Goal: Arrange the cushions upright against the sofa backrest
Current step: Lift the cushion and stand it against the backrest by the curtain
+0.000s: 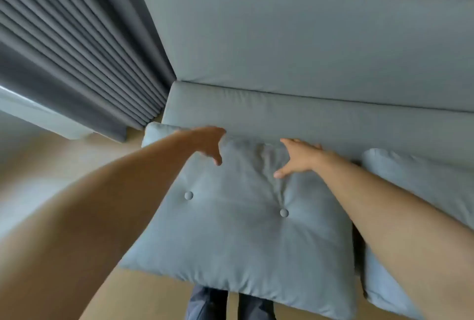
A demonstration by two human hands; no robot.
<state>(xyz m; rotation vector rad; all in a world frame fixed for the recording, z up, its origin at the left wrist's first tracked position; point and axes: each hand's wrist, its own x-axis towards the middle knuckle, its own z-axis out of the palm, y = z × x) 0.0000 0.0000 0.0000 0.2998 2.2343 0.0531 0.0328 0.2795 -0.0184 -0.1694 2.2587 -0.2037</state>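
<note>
Head view is showing no readable writing, brand or label. Left hand (209,143) is curling over the far top edge of the two-button cushion (238,219), its fingertips hidden behind that edge, so whether its grip is closed cannot be told. Right hand (298,156) is lying open and flat on the cushion, which is leaning against the sofa seat (307,114). A second cushion (420,178) is standing just beside it, partly cut off and covered by the right forearm.
</note>
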